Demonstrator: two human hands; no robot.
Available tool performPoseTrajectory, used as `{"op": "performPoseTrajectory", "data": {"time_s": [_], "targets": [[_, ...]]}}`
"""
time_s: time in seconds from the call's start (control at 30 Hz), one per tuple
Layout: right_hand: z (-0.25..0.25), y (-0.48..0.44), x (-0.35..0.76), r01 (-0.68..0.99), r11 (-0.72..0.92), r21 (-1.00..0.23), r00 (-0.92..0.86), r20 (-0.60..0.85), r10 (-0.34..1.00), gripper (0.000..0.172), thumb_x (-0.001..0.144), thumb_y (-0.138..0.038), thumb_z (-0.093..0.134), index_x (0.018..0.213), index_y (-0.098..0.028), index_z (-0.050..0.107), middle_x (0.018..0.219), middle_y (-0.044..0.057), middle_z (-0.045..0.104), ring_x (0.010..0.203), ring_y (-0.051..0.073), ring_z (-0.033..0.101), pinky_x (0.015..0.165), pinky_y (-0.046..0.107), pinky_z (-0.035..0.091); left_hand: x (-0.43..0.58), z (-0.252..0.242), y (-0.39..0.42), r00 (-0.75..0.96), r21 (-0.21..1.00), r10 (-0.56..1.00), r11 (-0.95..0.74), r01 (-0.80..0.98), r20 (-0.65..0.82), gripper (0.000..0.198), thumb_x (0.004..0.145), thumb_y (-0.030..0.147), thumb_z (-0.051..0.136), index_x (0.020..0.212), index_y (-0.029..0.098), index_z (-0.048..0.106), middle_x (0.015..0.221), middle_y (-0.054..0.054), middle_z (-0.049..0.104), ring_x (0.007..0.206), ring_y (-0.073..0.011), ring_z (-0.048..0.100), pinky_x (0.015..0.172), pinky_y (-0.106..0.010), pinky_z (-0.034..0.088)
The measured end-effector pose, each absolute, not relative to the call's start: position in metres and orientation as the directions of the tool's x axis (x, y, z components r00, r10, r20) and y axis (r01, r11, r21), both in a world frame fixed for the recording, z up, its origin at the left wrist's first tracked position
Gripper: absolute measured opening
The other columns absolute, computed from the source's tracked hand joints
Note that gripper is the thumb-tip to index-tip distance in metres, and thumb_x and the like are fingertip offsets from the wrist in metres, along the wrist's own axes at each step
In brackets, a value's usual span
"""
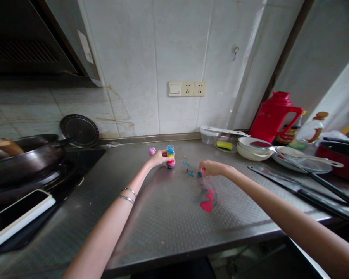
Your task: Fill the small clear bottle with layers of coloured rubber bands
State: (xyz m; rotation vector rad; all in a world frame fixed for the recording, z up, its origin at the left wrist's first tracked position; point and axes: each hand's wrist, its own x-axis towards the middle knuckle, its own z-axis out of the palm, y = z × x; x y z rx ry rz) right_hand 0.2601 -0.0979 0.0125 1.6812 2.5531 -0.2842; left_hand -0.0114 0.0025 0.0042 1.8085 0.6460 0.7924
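Observation:
A small clear jar (pixel 170 156) stands upright on the steel counter, filled in layers of pink-red, yellow and blue. My left hand (pixel 159 158) is wrapped round its side. My right hand (pixel 211 169) is low over the counter to the right of the jar, its fingers pinched together at a small blue piece (pixel 199 175). Between the hands lie several loose blue bits (pixel 189 173). Nearer to me is a crumpled clear plastic bag with a red piece (pixel 208 202). A pink lump (pixel 152 151) sits behind my left hand.
On the left are a wok (pixel 26 155) on the stove, a round dark lid (pixel 80 131) against the wall and a phone (pixel 20 217). To the right stand bowls (pixel 254 149), a yellow sponge (pixel 224 145), a red thermos (pixel 275 116), long dark utensils (pixel 296 186) and a red pot (pixel 340 159).

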Motion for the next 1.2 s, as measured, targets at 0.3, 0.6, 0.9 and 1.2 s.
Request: {"op": "performPoseTrajectory", "data": {"time_s": [0.3, 0.6, 0.9, 1.2], "targets": [[0.016, -0.105, 0.258, 0.913, 0.395, -0.103, -0.403, -0.085, 0.911, 0.020, 0.068, -0.024, 0.054, 0.082, -0.017, 0.066, 0.078, 0.005, 0.067, 0.067, 0.014, 0.060, 0.055, 0.019, 0.039, -0.012, -0.002, 0.009, 0.653, 0.928, 0.719, -0.367, 0.063, 0.240, 0.035, 0.059, 0.029, 0.072, 0.086, 0.010, 0.059, 0.090, -0.008, 0.065, 0.079, -0.0147, 0.060, 0.078, -0.032, 0.045], [0.084, -0.073, 0.230, 0.837, 0.481, -0.261, -0.441, 0.197, 0.875, 0.019, 0.067, -0.017, 0.052, 0.077, -0.012, 0.067, 0.074, 0.005, 0.066, 0.067, 0.013, 0.057, 0.061, 0.020, 0.041, -0.012, 0.000, 0.008, 0.644, 0.931, 0.727, -0.359, 0.060, 0.239, 0.036, 0.058, 0.029, 0.072, 0.085, 0.010, 0.060, 0.088, -0.008, 0.064, 0.077, -0.0141, 0.059, 0.076, -0.030, 0.045], [0.136, -0.035, 0.165, 0.820, 0.556, -0.135, -0.507, 0.277, 0.816, 0.021, 0.067, -0.017, 0.056, 0.083, -0.011, 0.068, 0.077, 0.005, 0.067, 0.067, 0.011, 0.057, 0.061, 0.019, 0.041, -0.013, 0.001, 0.006, 0.664, 0.911, 0.702, -0.406, 0.075, 0.258, 0.029, 0.060, 0.028, 0.069, 0.082, 0.011, 0.059, 0.079, -0.004, 0.063, 0.070, -0.0117, 0.057, 0.070, -0.026, 0.044], [0.124, -0.016, 0.137, 0.849, 0.527, 0.035, -0.528, 0.095, 0.844, 0.019, 0.067, -0.021, 0.061, 0.081, -0.015, 0.071, 0.081, 0.005, 0.068, 0.074, 0.014, 0.060, 0.064, 0.019, 0.043, -0.014, 0.003, 0.003, 0.683, 0.909, 0.676, -0.415, 0.044, 0.276, 0.026, 0.062, 0.027, 0.068, 0.080, 0.011, 0.058, 0.076, -0.004, 0.063, 0.068, -0.0116, 0.057, 0.070, -0.026, 0.044]]}}
